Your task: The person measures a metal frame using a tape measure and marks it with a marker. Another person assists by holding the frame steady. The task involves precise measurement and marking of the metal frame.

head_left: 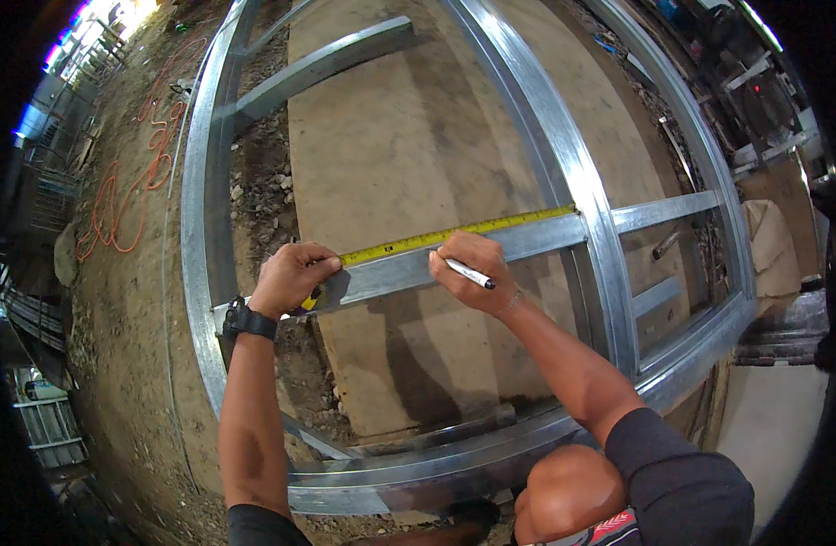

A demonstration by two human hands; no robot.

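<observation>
A yellow tape measure [472, 229] is stretched along the top of a galvanized metal crosspiece [390, 278], its far end at the long middle rail [577, 155]. My left hand [290, 276], with a dark watch on the wrist, is closed on the tape at the left; part of the yellow-and-black case shows below the fingers. In my right hand [472, 264] is a white marker [465, 270] with a black end, held like a pen. Those fingers rest near the crosspiece beside the tape; the marker's tip is hidden behind them.
The metal frame surrounds a brown board [381, 164] lying on the ground. A shorter metal piece [322, 65] juts in from the left rail. An orange cord [117, 209] lies coiled on dirt at the left. Stacked materials and a brown sack [769, 241] stand at the right.
</observation>
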